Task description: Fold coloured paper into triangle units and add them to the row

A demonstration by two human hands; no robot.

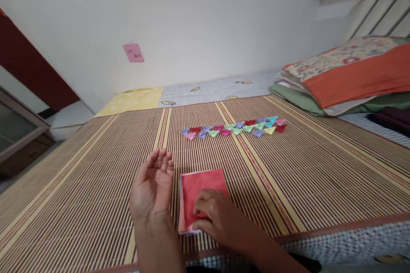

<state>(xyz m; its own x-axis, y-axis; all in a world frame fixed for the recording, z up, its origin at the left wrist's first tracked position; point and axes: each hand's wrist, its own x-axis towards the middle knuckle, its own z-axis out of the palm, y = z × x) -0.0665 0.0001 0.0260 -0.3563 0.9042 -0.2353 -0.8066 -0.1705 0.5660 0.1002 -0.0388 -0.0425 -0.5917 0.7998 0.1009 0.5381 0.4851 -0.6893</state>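
A stack of square coloured paper (205,179), with a red sheet on top and paler edges showing beneath, lies on the striped mat in front of me. My right hand (214,213) rests over the lower part of the red sheet, its fingers bent and the thumb apart from them. Just left of the stack, my left hand (153,183) is held palm up with its fingers loosely curved and nothing in it. Farther back, two rows of small folded paper triangles (237,131) in pink, red, green, blue and yellow lie on the mat.
The striped mat (96,179) covers the bed. Folded bedding and an orange-edged pillow (358,76) are piled at the right. Behind stands a white wall with a pink note (133,53) on it. Patterned cloth (208,91) shows along the wall.
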